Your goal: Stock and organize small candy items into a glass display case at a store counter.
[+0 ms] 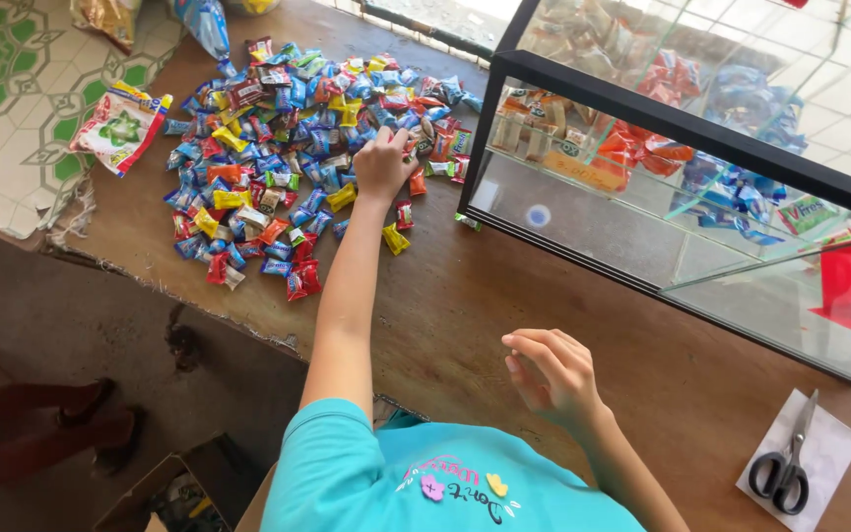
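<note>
The left hand (383, 163) is reaching far forward with the arm stretched almost straight across the brown tabletop (465, 305), palm down, knuckles up. Its fingers are curling in over the right edge of a wide heap of wrapped candies (278, 148), blue, red, yellow, orange and green, which is lying spread on the far left part of the tabletop. The fingertips are hidden under the hand, so I cannot tell whether its grip is pinching a candy or only resting on them.

The right hand (549, 374) is hovering close to the body, well apart from the heap, wrist bent and fingers loosely curled with the thumb near the fingertips; its grip is holding nothing.

A glass display case (682, 128) with a black frame is standing just right of the heap, with more sweets inside. A pair of black-handled scissors (788, 463) is lying on a white paper (829, 448) at the near right. An opened candy bag (122, 126) is lying at the tabletop's left edge.
</note>
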